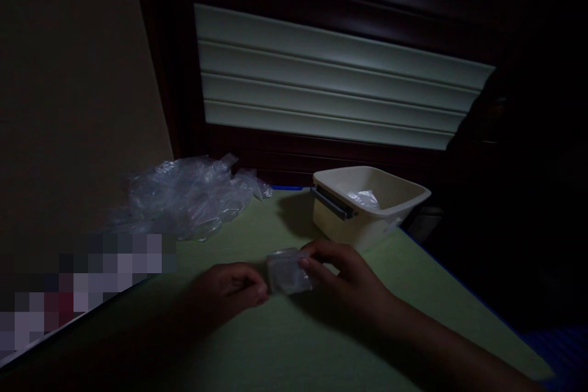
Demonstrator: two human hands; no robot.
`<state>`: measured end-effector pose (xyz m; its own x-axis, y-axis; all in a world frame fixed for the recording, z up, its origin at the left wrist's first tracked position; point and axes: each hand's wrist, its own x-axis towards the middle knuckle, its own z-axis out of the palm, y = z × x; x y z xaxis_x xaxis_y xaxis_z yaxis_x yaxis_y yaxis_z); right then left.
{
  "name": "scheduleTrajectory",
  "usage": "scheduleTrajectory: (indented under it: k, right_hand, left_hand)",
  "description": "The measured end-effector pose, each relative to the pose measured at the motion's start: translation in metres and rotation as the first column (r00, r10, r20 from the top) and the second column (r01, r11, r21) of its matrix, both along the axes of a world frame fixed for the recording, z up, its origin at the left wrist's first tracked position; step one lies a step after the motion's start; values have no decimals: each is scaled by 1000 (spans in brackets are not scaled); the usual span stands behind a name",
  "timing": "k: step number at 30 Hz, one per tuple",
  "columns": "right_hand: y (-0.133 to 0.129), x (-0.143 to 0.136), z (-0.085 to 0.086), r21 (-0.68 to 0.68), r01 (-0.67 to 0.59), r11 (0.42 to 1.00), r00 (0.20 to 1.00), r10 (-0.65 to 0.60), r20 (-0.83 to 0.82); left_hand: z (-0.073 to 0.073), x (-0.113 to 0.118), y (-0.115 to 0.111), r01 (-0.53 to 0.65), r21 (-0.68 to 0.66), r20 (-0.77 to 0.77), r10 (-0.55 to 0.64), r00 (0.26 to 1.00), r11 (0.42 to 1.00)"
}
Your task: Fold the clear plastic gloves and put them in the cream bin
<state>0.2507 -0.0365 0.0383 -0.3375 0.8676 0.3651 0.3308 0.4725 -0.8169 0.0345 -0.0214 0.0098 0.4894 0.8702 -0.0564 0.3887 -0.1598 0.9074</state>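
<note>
Pale green, blue-edged tabletop (294, 343) bears a loose heap of clear plastic bags (184, 196), far left, and a cream, dark-handled plastic tub (337, 229), far right. At near centre, the bare right hand (344, 272) pinches a small square clear plastic packet (288, 272), thumb against fingers. Just left, the bare left hand (232, 288) curls its fingers inward; whether they grip anything, I cannot tell.

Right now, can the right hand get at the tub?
Likely yes: the right hand pinches a clear plastic bag, but the tub sits just beyond that hand, its top uncovered, and nothing visible stands between them.
</note>
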Motion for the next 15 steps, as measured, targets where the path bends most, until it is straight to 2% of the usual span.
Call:
scheduleTrajectory:
  k: [2, 5, 8, 11, 12, 13, 15]
  right_hand:
    - [0, 9, 15, 211, 85, 974, 995, -94, 34]
    - [7, 24, 39, 458, 242, 856, 963, -269, -8]
    - [23, 37, 67, 575, 332, 748, 924, -381, -38]
    - [45, 52, 96, 544, 270, 794, 908, -398, 130]
    - [53, 58, 104, 519, 250, 817, 880, -416, 232]
    - [61, 64, 109, 489, 244, 838, 846, -430, 314]
    - [78, 78, 113, 453, 274, 849, 806, -459, 374]
  left_hand:
    - [-2, 0, -1, -8, 12, -9, 8, 1000, 1000]
    - [-3, 1, -1, 1, 13, -34, 0, 999, 1000]
    - [-4, 0, -1, 13, 8, -38, -13, 999, 1000]
    - [-5, -1, 0, 20, 10, -30, -20, 999, 1000]
    - [-5, -1, 0, 23, 14, -32, -22, 999, 1000]
    - [-5, -1, 0, 21, 20, -33, -21, 999, 1000]
    - [-5, -1, 0, 23, 32, -27, -22, 999, 999]
